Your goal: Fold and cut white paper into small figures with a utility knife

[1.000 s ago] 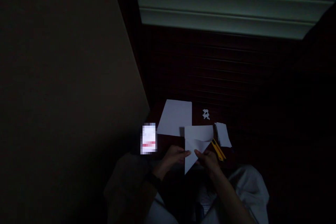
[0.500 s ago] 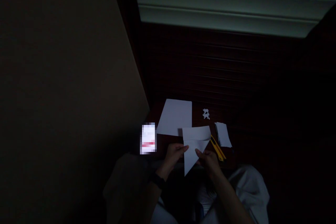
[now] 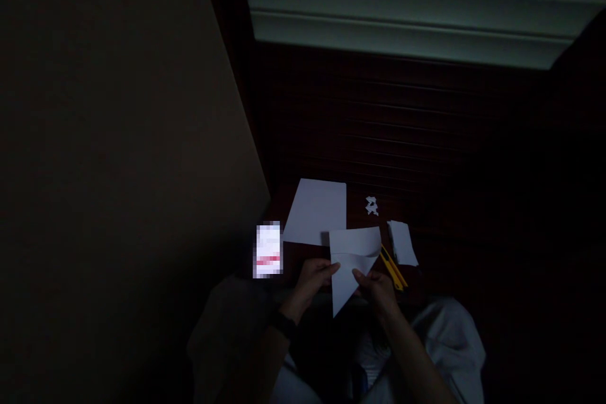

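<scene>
A folded sheet of white paper (image 3: 349, 284) is held over the near edge of a small dark table. It has a straight band along the top and a triangular part that narrows to a point at the bottom. My left hand (image 3: 316, 276) pinches its left edge, thumb on top. On the slanting right edge, my right hand (image 3: 377, 287) grips it with the thumb pressed on the front; the fingers behind are hidden. A yellow utility knife (image 3: 394, 270) lies just right of the paper, near my right hand.
A flat white sheet (image 3: 318, 211) lies toward the back of the table. Small paper scraps (image 3: 372, 206) sit to its right. At the right edge is a stack of white paper (image 3: 404, 243). A bright blurred-out rectangle (image 3: 267, 249) is at the left, near the wall (image 3: 142, 139).
The upper layer of the folded paper now bulges slightly along its crease near the right. Both hands keep nearly the same place and grip.
</scene>
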`<state>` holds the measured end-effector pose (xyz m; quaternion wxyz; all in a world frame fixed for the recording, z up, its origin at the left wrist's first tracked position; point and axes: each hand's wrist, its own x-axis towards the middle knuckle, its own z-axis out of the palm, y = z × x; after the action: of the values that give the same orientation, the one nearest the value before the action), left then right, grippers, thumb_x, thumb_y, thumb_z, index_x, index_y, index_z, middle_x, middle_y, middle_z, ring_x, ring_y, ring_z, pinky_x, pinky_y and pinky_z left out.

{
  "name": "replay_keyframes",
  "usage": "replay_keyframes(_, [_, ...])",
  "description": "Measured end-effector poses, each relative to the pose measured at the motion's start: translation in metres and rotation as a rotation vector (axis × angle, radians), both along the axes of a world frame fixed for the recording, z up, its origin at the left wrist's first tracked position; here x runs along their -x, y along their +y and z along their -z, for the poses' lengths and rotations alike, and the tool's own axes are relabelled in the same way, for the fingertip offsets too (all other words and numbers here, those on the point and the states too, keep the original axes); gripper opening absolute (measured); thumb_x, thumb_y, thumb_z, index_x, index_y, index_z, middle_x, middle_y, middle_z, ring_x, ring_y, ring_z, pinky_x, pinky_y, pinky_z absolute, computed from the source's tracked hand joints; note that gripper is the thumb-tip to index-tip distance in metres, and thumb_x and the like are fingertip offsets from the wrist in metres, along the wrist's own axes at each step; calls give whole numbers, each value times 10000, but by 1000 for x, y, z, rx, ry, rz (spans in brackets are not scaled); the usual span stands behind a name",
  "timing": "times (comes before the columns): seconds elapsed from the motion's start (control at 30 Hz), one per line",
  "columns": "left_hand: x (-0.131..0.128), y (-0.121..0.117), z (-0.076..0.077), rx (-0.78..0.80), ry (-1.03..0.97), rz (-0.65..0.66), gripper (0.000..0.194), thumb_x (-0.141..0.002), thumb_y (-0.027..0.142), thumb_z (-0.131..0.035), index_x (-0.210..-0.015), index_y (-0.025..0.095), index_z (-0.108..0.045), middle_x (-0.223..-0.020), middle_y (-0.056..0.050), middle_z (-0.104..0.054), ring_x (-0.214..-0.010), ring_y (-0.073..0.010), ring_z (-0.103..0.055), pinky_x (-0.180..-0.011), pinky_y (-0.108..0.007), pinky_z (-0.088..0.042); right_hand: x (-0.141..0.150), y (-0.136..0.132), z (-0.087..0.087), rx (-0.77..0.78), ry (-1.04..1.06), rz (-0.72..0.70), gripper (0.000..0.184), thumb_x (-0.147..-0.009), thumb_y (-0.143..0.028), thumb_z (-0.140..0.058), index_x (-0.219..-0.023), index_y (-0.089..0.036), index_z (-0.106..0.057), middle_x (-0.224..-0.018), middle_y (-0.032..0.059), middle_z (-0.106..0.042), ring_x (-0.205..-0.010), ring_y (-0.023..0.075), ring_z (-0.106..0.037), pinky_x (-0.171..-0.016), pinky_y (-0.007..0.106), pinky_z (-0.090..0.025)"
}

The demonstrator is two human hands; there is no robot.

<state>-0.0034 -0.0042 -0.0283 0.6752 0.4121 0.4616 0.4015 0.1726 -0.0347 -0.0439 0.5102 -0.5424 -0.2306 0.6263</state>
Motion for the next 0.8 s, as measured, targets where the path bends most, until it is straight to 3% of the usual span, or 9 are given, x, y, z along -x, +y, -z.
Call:
replay_keyframes(0.3, [0,0,2,-20,-3,9,354,-674,423,-693,-789,88,-683,-779,-118,-703,-694,-222,-660,-591,-277,-494,0,-1,4,3,-46,11,306,-561,-372,-786,-578,-130,-600,-596,52,-655,-536,172,-609,-512,281,-512])
replay_keyframes(0.8, [-2,0,6,-65,32,-32,326,-650,384,-722,-761,78,-697,-746,-112,-706,-659,-203,-644,-571,-255,-460,-1,1,-7,-4,73,97,332,-542,-342,-797,-547,-172,-513,-605,1,-645,-563,166,-615,-499,272,-513])
